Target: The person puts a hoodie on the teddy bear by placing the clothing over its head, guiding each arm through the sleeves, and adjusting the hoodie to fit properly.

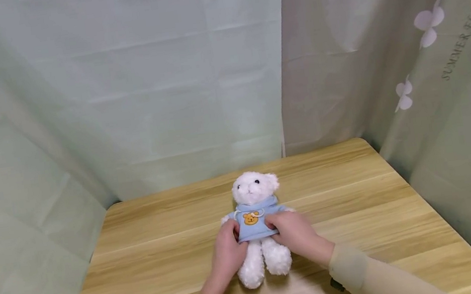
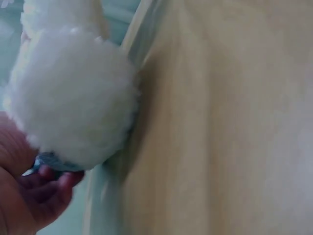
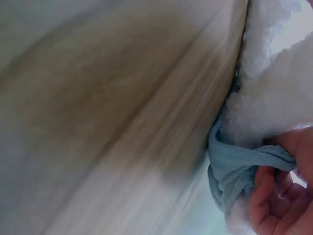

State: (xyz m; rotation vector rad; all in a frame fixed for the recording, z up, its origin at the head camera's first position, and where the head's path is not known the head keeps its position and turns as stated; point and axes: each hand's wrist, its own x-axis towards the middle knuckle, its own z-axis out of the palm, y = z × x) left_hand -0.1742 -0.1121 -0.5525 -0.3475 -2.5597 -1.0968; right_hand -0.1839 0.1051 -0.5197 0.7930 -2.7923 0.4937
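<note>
A white plush teddy bear [image 1: 251, 190] in a light blue hoodie [image 1: 258, 228] lies face up on the wooden table [image 1: 164, 247]. At the hem's left side, my left hand [image 1: 229, 252] grips the hoodie with curled fingers. On the opposite side my right hand [image 1: 296, 233] holds the hem. From the right wrist, that hand [image 3: 288, 196] is seen pinching the blue cloth [image 3: 234, 159] between thumb and fingers. In the left wrist view, the bear's fluffy foot [image 2: 73, 95] hides much of the hoodie, and the left hand [image 2: 32, 196] has its fingers curled at the blue fabric.
Pale curtains [image 1: 150, 88] hang behind the table and along both sides. The right curtain [image 1: 464, 135] bears flower prints and lettering. Beige sleeves [image 1: 370, 268] cover both forearms, with dark straps near the wrists.
</note>
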